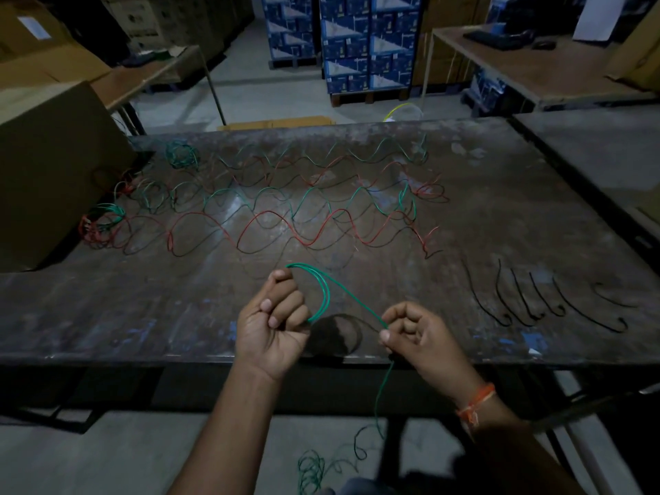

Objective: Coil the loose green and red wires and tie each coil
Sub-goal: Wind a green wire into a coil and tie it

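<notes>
Above the counter's (107, 316) near edge, the left hand (273, 328) has its grip closed on a few loops of green wire (323, 291). The right hand (416, 334) pinches the same strand, which trails down to the floor, seemingly in a loose tangle. Red wires (250, 226) snake mid-counter.

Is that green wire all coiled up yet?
No. The left hand holds a few loops, but the green wire trails off the table.
</notes>
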`<state>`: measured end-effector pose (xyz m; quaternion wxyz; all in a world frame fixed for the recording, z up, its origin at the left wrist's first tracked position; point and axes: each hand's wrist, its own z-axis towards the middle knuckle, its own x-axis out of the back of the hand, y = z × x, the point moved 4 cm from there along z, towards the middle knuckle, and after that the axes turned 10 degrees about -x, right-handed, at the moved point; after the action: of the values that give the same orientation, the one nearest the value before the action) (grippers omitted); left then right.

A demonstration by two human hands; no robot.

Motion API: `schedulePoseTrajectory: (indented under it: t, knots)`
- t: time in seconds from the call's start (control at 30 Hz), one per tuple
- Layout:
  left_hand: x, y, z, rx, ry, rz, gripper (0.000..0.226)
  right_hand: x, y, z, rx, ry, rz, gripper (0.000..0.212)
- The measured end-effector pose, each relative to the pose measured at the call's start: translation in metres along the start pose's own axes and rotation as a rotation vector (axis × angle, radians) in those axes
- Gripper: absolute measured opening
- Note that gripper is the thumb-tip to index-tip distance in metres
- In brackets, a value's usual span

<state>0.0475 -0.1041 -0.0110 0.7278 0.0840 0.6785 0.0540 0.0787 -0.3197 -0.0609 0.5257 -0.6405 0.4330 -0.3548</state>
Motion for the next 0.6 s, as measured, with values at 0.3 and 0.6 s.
schedulePoseTrajectory:
  t: [0.3, 0.6]
  knots:
    - [0.009, 0.007, 0.006, -0.182, 0.078, 0.052, 0.031, 0.001, 0.003, -0.015, 0.200, 0.307, -0.533, 0.019]
    - [-0.005, -0.002, 0.008, -0.443, 0.216, 0.669, 0.025, -0.041, -0.063, -0.036, 0.465, -0.104, -0.874, 0.022]
